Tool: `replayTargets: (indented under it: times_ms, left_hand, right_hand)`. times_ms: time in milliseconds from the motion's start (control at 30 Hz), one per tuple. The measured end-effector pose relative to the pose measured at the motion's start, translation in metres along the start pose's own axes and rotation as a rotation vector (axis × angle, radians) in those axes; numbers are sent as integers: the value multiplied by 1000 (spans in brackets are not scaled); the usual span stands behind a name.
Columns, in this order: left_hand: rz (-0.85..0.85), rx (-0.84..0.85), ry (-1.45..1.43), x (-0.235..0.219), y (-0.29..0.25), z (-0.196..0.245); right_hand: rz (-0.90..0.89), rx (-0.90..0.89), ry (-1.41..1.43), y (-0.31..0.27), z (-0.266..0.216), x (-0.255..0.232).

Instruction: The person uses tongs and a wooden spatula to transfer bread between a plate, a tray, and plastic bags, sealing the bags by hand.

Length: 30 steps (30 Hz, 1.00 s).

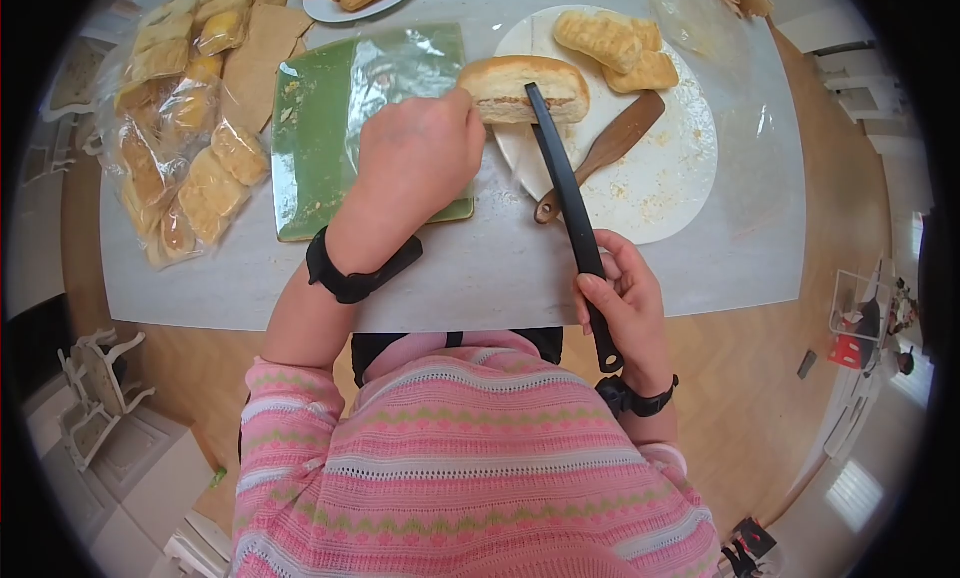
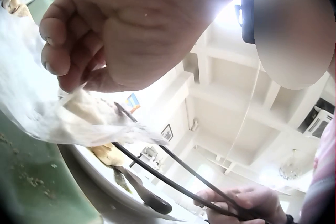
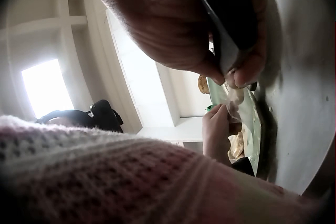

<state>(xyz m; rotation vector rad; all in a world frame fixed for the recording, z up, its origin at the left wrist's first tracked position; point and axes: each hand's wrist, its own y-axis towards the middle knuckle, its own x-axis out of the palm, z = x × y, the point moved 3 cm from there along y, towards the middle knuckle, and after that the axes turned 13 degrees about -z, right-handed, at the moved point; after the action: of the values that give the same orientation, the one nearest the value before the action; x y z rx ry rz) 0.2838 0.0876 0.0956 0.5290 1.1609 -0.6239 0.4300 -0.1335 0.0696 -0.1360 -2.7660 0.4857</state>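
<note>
My left hand (image 1: 418,143) pinches the rim of a clear plastic bag (image 2: 26,90) beside a split bread roll (image 1: 500,76) with a brownish filling. In my right hand (image 1: 630,293) are black tongs (image 1: 572,203), held near the handle end. Their tips clasp the roll over the near edge of a white round plate (image 1: 690,158). Seen from the left wrist, the bag's film covers the roll and the tongs' two arms reach in from the right. A green square plate (image 1: 305,168) lies under and left of my left hand.
On the white plate are bread pieces (image 1: 610,43) and a wooden spatula (image 1: 625,133), with crumbs around. Bagged breads (image 1: 165,128) and brown paper (image 1: 262,63) lie at the left. A plate of bread (image 1: 330,8) stands at the back. The table's front edge (image 1: 200,326) is near my body.
</note>
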Motion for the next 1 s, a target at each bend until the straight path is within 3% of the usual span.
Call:
replayTargets:
  times_ms: [67,133,333,767,1000]
  left_hand:
    - [-22,44,-47,0,-3,6]
    - [-70,207,-204,2,-7,13]
    - [-139,273,-338,4,-16,9]
    - [57,133,-468,-3,-23,-16]
    - [84,213,-403,2,-25,-14]
  right_hand:
    - [-13,11,9,5,-3,5]
    - [-57,73,38,11,-3,9]
    - [-114,117,-18,24,-13,12]
    - [-111,163,-177,7,-49,-10]
    - [-104,153,-238,25,-50,0]
